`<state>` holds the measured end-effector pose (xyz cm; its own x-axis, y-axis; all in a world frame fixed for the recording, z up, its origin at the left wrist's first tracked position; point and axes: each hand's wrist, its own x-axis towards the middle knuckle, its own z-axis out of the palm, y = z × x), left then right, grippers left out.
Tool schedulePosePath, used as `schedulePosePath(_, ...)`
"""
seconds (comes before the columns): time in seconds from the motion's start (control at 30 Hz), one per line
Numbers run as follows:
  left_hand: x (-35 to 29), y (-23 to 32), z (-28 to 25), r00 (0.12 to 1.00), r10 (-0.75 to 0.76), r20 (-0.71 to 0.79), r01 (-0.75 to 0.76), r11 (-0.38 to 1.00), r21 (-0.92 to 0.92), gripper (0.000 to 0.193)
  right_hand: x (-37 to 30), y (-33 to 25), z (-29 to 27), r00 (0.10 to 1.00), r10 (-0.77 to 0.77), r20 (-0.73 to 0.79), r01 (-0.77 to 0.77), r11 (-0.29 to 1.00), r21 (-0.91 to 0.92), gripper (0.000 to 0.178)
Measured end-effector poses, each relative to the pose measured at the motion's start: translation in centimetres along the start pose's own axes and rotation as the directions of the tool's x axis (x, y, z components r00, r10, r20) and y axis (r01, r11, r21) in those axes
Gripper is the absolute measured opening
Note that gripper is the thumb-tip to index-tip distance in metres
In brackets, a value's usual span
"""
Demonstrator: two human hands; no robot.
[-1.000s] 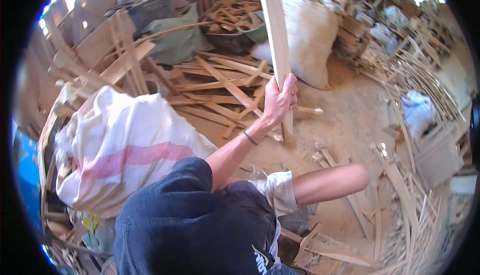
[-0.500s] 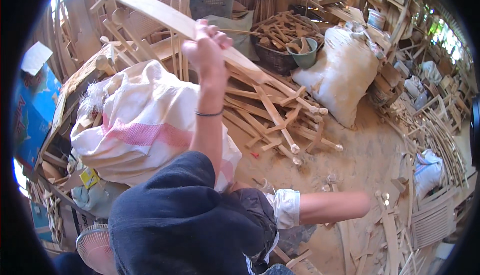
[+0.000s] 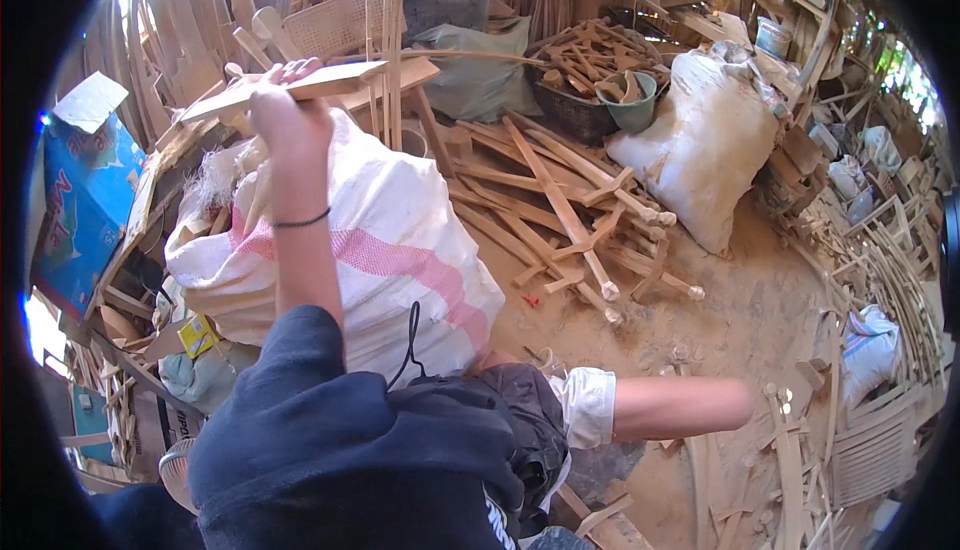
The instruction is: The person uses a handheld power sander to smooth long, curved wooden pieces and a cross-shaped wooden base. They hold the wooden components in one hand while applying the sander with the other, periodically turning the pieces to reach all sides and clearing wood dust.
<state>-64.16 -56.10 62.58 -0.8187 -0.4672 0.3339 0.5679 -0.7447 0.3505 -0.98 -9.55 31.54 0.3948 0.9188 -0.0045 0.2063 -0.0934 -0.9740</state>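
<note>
My left hand (image 3: pixel 290 115) is raised at the upper left, its fingers wrapped round a flat, pale wooden board (image 3: pixel 345 73). The board lies nearly crosswise and shows foreshortened, its right end slightly higher. A dark cord circles my wrist. Below and to the right of my forearm bulges a large white woven sack (image 3: pixel 400 210) with a pink band; the arm hides part of it. My right hand is out of sight. Toward the right a bare leg (image 3: pixel 680 408) extends from a rolled white cuff.
Beyond the sack lies a heap of wooden pieces (image 3: pixel 560 200) on the dusty floor. A dark basket of offcuts (image 3: pixel 575 100), a green bucket (image 3: pixel 632 105) and a full white sack (image 3: pixel 700 145) stand behind. A blue carton (image 3: pixel 85 215) is at the left; a fan (image 3: pixel 178 475) sits lower left.
My left hand has moved left and slightly down with the board. The board has turned from a steep diagonal to nearly level. The whole view has shifted a little.
</note>
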Motion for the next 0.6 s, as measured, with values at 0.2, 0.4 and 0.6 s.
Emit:
schedulePosePath(0.2,9.1,9.4,-6.9,0.933,-0.198,0.299,0.238,0.966,-0.101,0.015,0.2,0.6,0.1,1.000,0.004,0.022,-0.004,1.000,0.013,0.079)
schedulePosePath(0.4,10.0,12.3,-4.3,0.929,0.348,-0.129,-0.362,0.771,-0.524,0.064,0.3,0.4,-1.4,1.000,0.002,-0.005,-0.002,1.000,-0.016,0.079)
schedulePosePath(0.6,-2.8,5.3,-2.9,0.894,-0.032,0.446,0.232,0.886,-0.402,0.060,0.2,1.3,-3.0,0.999,0.019,-0.047,-0.019,1.000,0.012,0.079)
